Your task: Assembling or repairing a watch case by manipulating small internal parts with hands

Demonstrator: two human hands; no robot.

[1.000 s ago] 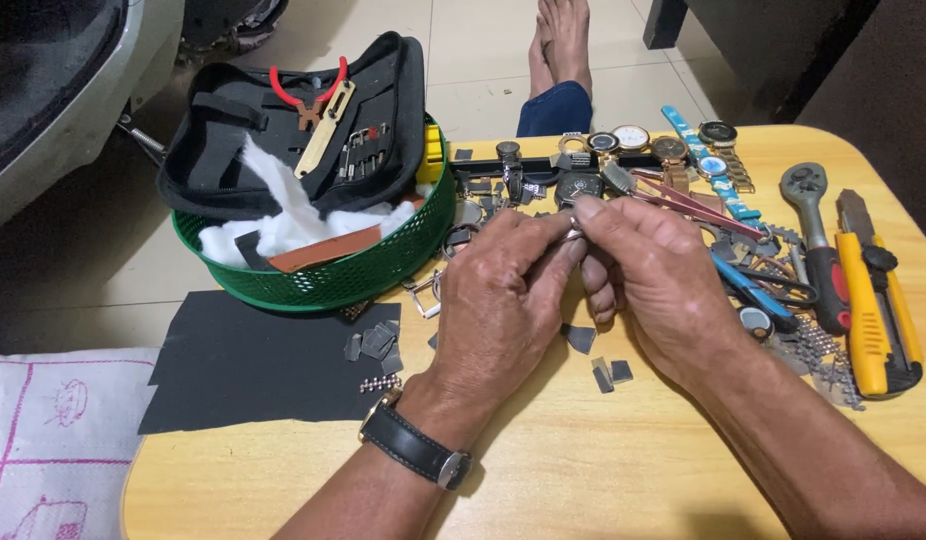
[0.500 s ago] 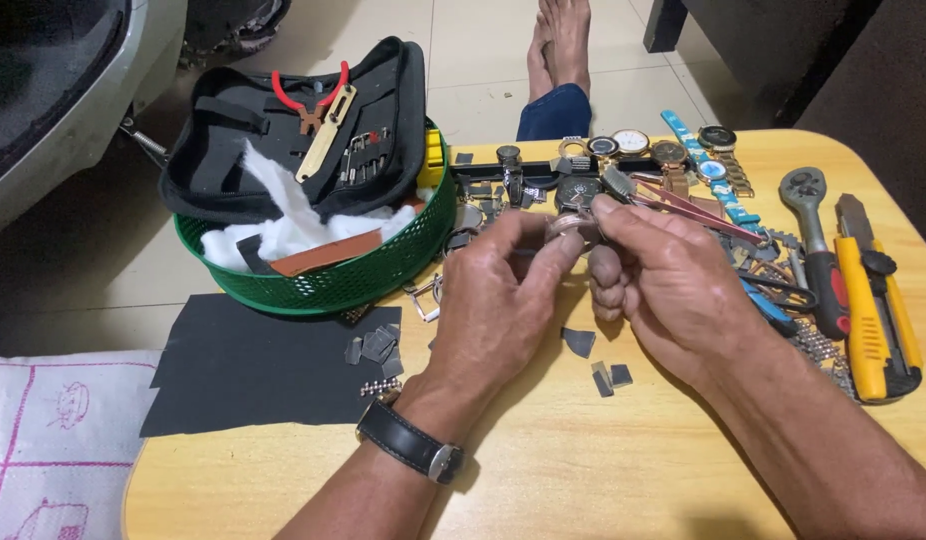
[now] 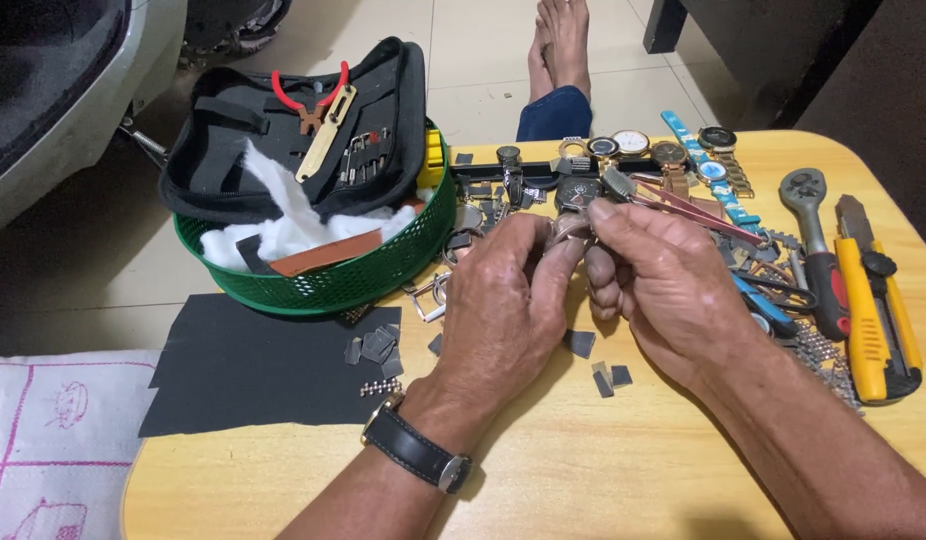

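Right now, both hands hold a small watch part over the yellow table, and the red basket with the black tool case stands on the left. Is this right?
Not quite: the head view shows the basket is green, not red. The rest holds: the left hand and the right hand pinch a small watch part over the yellow table, and the black tool case sits in that basket on the left.

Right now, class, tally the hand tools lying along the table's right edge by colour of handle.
Yellow utility knife: 1
Red-and-black ratchet wrench: 1
Blue-handled tool, partly hidden by the right hand: 1
Total: 3
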